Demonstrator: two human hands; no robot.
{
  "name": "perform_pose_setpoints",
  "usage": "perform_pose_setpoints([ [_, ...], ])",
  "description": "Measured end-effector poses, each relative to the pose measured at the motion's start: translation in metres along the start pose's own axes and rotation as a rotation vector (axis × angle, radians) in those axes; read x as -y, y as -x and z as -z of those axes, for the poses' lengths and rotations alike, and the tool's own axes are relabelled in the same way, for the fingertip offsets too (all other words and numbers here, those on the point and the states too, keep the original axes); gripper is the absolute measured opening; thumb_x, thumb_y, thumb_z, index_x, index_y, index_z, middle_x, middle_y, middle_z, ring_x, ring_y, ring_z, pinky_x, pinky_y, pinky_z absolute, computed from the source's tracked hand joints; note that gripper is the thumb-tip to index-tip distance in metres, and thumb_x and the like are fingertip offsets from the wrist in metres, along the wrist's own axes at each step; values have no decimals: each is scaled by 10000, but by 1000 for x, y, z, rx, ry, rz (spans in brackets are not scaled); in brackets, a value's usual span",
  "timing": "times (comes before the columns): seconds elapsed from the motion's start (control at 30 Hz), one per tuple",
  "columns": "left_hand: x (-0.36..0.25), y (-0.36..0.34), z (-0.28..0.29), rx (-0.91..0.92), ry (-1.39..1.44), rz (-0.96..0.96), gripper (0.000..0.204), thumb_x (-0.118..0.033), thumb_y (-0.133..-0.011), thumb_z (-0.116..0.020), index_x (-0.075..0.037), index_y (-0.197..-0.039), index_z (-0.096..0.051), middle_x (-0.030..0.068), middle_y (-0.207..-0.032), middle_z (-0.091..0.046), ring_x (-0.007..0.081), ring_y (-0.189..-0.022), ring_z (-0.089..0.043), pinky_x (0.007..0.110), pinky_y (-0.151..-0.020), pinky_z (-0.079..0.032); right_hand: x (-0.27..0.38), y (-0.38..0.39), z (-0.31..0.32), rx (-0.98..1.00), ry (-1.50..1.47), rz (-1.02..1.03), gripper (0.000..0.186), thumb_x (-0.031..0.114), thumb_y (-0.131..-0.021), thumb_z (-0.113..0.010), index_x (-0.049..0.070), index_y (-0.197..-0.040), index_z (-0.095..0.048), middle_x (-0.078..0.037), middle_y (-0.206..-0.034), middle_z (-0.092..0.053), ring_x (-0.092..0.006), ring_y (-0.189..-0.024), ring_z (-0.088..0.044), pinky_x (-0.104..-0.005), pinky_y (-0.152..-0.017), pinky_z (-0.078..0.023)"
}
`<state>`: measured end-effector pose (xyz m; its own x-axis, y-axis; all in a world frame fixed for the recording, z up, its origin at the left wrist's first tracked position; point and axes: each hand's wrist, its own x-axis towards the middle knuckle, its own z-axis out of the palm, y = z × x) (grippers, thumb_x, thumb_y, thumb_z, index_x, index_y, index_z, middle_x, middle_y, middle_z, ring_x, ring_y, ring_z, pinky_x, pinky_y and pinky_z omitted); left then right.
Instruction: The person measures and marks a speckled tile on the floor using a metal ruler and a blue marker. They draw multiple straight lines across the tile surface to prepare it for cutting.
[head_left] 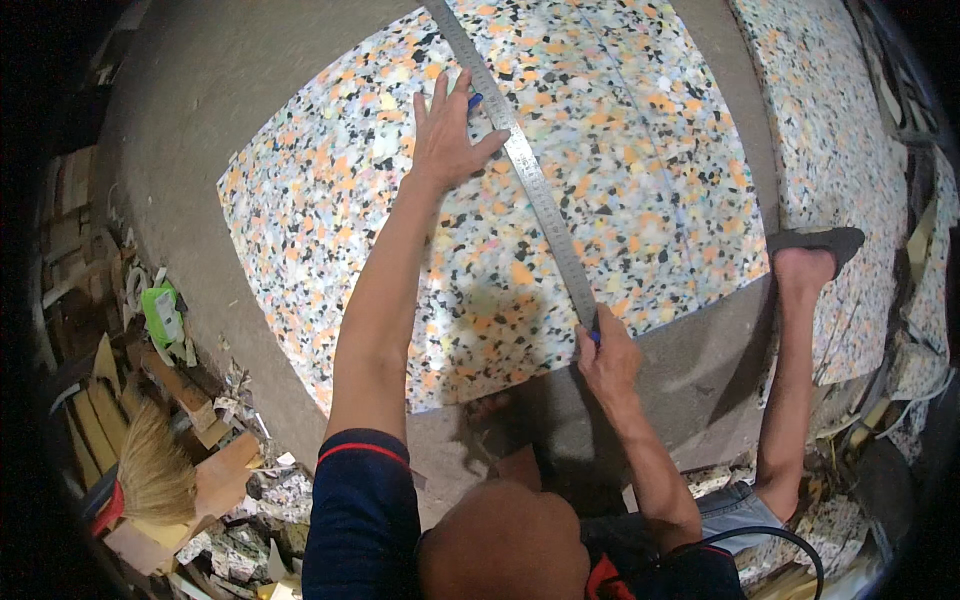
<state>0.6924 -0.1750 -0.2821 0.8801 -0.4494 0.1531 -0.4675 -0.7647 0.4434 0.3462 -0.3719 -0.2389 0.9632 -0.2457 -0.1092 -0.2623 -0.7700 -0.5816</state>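
- Speckled foam sheet (340, 220): lies flat, upper left to centre right of frame. Judged light, soft, easily dented; best taken by opposite edges, palms flat.
- Steel ruler (535, 187): slants across sheet from top centre to lower centre. Judged stiff, thin, liable to slide; press mid-length.
- Left hand (446, 145), upper centre: fingers spread, thumb at ruler's edge; nothing clearly gripped.
- Right hand (612, 368), lower centre: fingers curled around small blue item (596, 336); ruler grip cannot be told.
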Motion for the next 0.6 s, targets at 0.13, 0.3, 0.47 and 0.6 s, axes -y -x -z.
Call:
perform_pose_setpoints([
  [0.13, 2, 1, 1, 35, -37, 6, 1052, -590, -823, -722, 32, -1559, -300, 221, -1509, -505, 418, -1546, -203, 633, -1236, -25, 2, 2, 1, 44, 37, -30, 469, 180, -910, -738, -26, -1308, -599, -180, -842, -651, -292, -620, -642, -388, -532, -497],
  [0.3, 0, -1, -9, 8, -158, -51, 1026, -616, -832, -697, -32, -1579, -306, 192, -1591, -409, 397, -1550, -203, 644, -1233, -57, 14, 5, 10, 103, 127, -131, 526, 216, -915, -745, -10, -1354, -563, -215, -1064, -615, -310, -718, -665, -412, -577, -525],
  [0.47, 41, 0, -29, -68, -244, -119, 1031, -664, -804, -729, -86, -1570, -352, 198, -1553, -447, 388, -1527, -264, 659, -1222, -93, 10, 23, 34, 108, 96, -135, 483, 261, -914, -752, 25, -1292, -567, -196, -1122, -580, -385, -830, -673, -478, -661, -545],
  [0.6, -19, -6, 8, 163, -90, 98, 1188, -515, -693, -863, 20, -1569, -265, 223, -1579, -404, 419, -1553, -150, 594, -1258, -53, -12, 56, 43, 192, 164, -171, 493, 262, -898, -767, 46, -1286, -553, -179, -1105, -588, -387, -835, -679, -475, -651, -550],
])
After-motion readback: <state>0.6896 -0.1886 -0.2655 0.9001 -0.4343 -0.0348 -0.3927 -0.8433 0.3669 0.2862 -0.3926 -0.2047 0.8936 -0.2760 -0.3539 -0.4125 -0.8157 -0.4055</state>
